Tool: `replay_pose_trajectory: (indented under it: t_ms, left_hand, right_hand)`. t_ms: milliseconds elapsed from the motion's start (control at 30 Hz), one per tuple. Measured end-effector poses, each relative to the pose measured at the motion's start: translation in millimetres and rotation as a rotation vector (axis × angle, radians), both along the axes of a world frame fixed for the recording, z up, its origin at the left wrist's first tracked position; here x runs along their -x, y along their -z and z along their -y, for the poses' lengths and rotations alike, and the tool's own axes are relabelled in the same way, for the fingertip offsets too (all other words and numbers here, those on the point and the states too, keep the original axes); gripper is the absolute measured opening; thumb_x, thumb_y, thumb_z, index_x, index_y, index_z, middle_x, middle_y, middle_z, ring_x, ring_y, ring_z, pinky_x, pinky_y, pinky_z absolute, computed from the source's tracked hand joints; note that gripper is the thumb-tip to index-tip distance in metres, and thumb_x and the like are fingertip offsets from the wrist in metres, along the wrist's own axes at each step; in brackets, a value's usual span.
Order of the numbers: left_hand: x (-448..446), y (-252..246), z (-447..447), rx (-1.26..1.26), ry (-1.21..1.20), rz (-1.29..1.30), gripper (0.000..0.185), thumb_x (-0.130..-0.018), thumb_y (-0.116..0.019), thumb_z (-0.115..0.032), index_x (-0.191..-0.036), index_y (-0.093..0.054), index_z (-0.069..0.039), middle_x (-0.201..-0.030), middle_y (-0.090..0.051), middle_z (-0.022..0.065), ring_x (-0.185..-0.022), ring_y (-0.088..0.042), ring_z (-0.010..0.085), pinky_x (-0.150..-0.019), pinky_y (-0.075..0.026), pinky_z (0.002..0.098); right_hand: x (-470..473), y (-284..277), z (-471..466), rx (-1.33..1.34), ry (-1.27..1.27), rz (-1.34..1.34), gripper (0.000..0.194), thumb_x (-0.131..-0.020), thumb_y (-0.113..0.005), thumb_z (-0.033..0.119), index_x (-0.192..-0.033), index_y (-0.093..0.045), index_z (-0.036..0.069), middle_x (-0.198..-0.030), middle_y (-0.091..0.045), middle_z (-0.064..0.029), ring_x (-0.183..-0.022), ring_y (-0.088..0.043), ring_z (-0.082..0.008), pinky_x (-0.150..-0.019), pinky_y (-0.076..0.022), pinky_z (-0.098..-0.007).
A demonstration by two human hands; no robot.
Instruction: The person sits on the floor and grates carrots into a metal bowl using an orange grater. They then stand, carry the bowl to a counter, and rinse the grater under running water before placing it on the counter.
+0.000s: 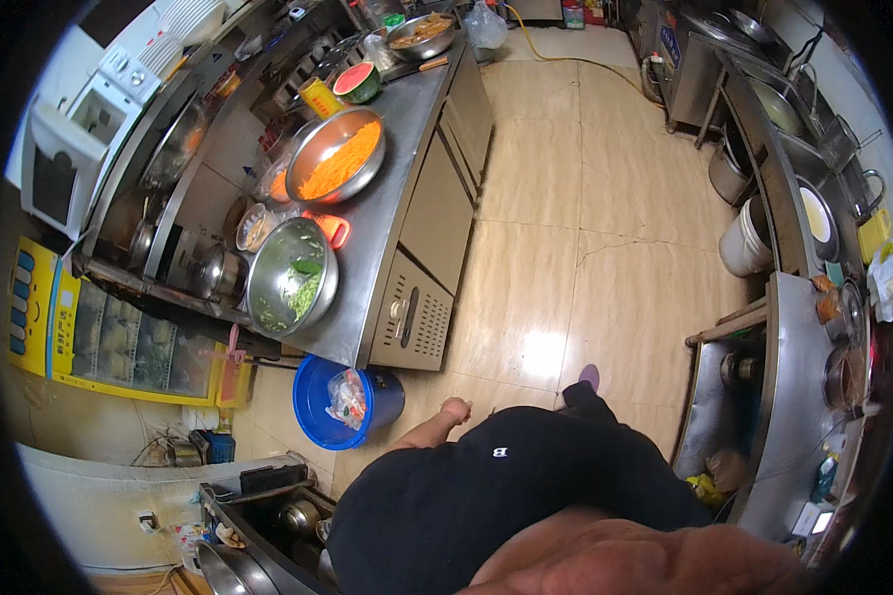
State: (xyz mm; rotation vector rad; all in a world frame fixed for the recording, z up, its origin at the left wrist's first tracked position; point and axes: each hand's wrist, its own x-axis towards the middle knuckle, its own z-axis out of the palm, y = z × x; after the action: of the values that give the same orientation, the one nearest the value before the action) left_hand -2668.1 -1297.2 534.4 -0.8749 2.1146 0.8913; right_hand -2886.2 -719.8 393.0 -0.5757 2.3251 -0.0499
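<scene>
My left hand point(458, 410) hangs at my side above the tiled floor, right of a blue plastic bin point(387, 401) and apart from it. Its fingers look curled; whether anything small is in them cannot be made out. My right hand is out of view. On the steel-topped counter point(376, 256) ahead to the left stands a steel bowl point(324, 245) with shredded green vegetable point(305, 294). Farther along, a tilted steel bowl point(316, 156) contains shredded carrot point(346, 163). An orange grater-like tool point(333, 228) lies between the bowls.
A cut watermelon point(357, 82), a yellow can point(320, 98) and a wooden-handled knife point(431, 65) are farther up the counter. A white bucket point(744, 238) and steel worktable point(789, 357) line the right side. A yellow hose point(565, 58) crosses the far floor. An open microwave point(67, 163) stands upper left.
</scene>
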Motion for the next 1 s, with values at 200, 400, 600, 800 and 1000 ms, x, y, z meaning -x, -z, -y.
replay_pose_trajectory:
  t_ms: [200, 400, 600, 800, 1000]
  left_hand:
    - [70, -40, -22, -0.115, -0.294, -0.052, 0.036, -0.085, -0.052, -0.033, -0.08, -0.065, 0.0, -0.081, -0.065, 0.0165, -0.075, -0.062, 0.028, -0.072, -0.048, 0.0365]
    - [151, -54, -21, -0.104, -0.372, -0.043, 0.04, -0.079, -0.058, -0.04, -0.091, -0.065, -0.003, -0.088, -0.065, 0.0179, -0.088, -0.062, 0.0281, -0.079, -0.048, 0.0358]
    - [170, -32, 18, -0.148, -0.57, -0.1, 0.036, -0.079, -0.058, -0.038, -0.092, -0.065, -0.005, -0.091, -0.065, 0.0161, -0.091, -0.062, 0.0251, -0.079, -0.048, 0.0338]
    - [178, 19, 102, -0.145, -0.353, 0.043, 0.035, -0.081, -0.055, -0.036, -0.092, -0.065, -0.005, -0.094, -0.065, 0.0158, -0.092, -0.061, 0.0264, -0.078, -0.048, 0.0352]
    - [260, 9, 234, -0.077, -0.078, 0.103, 0.035, -0.082, -0.051, -0.035, -0.092, -0.065, -0.005, -0.096, -0.064, 0.0155, -0.094, -0.061, 0.0277, -0.078, -0.048, 0.0365]
  right_hand:
    - [174, -32, 40, -0.206, -0.434, 0.037, 0.015, -0.072, -0.06, 0.021, -0.076, -0.069, 0.011, -0.079, -0.066, -0.0129, -0.075, -0.064, -0.0278, -0.063, -0.0496, -0.0392]
    - [340, 29, 116, 0.126, 0.059, -0.012, 0.024, -0.081, -0.046, 0.013, -0.071, -0.067, 0.005, -0.067, -0.065, -0.0085, -0.052, -0.061, -0.0169, -0.047, -0.0475, -0.0335]
    - [403, 0, 232, -0.195, -0.518, -0.007, 0.025, -0.082, -0.046, 0.014, -0.071, -0.067, 0.006, -0.067, -0.065, -0.0087, -0.052, -0.061, -0.0176, -0.048, -0.0476, -0.0329]
    - [409, 35, 338, -0.204, -0.837, -0.034, 0.017, -0.076, -0.054, 0.022, -0.073, -0.068, 0.013, -0.077, -0.066, -0.0063, -0.071, -0.063, -0.0221, -0.061, -0.0485, -0.0338]
    - [507, -9, 405, 0.072, 0.208, 0.162, 0.02, -0.077, -0.053, 0.019, -0.072, -0.065, 0.004, -0.067, -0.064, -0.0109, -0.056, -0.061, -0.0223, -0.05, -0.0475, -0.035]
